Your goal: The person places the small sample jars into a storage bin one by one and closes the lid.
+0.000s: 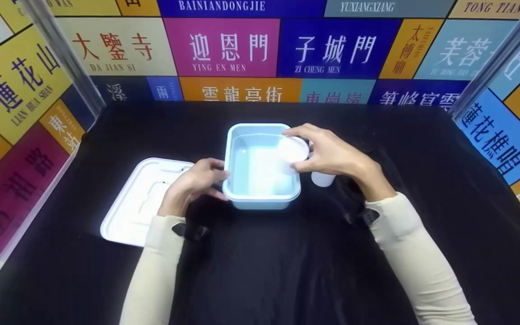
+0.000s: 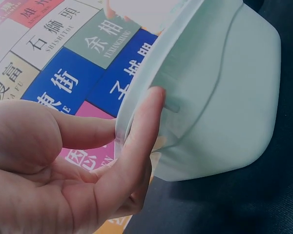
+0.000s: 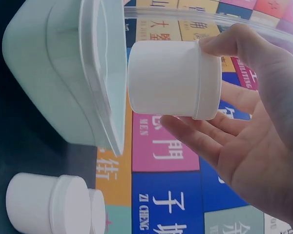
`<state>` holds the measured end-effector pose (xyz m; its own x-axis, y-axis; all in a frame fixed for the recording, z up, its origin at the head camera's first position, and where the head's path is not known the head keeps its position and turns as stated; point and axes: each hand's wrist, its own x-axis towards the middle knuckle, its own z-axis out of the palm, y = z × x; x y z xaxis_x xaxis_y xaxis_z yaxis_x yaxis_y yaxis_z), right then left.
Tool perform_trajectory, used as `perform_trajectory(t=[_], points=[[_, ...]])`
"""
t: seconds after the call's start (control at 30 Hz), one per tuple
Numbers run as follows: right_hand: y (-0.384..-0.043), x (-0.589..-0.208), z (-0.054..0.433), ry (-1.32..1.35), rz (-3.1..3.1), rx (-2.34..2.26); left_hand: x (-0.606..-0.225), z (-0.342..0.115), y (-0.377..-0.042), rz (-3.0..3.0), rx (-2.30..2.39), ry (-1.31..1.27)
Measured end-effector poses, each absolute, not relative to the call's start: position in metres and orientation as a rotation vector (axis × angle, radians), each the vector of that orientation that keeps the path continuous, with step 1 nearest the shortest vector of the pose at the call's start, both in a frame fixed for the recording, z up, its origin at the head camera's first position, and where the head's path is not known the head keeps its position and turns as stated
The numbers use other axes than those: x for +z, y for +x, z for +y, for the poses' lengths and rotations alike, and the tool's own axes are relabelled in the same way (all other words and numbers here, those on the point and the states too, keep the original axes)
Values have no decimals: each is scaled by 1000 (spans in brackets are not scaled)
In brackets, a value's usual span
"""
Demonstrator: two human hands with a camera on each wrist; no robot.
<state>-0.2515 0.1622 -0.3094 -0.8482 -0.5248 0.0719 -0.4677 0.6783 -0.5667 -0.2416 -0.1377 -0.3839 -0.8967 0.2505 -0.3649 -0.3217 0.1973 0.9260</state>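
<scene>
A pale blue-green plastic tub [image 1: 260, 198] stands lidless on the black table. My left hand [image 1: 198, 183] pinches its left rim; in the left wrist view, thumb and fingers of that hand [image 2: 102, 161] lie on both sides of the rim. Between thumb and fingers, my right hand [image 1: 332, 151] holds a white lidded jar [image 1: 294, 150] over the tub's right side. The right wrist view shows this jar [image 3: 163, 78] just above the rim, gripped near its lid by the right hand [image 3: 244, 112].
More white jars [image 3: 44, 202] stand right of the tub; one jar [image 1: 322, 179] shows below the right hand in the head view. A white rectangular lid [image 1: 129, 216] lies at the left, partly behind the left arm. Panels printed with signs [image 1: 224, 47] enclose the table's back and sides.
</scene>
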Motion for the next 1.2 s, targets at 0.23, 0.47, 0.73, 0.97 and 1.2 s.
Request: perform_trajectory(t=[0.23,0.47,0.73,0.97,1.2], points=[[-258,-315,142,-904,2800,-823,-384,-139,-241,2035,1743,-69],[-262,-321,126,-958,2725,-843,-385,-140,-242,2034,1743,-71],[-261,-337,104,-934,2699,-857,-385,-139,-242,2021,1744,-71],[-260,-344,90,-879,2690,-875,-383,-139,-242,2022,1739,-72],[-263,-347,77,-809,2671,-813,-384,-139,-242,2028,1725,-73]])
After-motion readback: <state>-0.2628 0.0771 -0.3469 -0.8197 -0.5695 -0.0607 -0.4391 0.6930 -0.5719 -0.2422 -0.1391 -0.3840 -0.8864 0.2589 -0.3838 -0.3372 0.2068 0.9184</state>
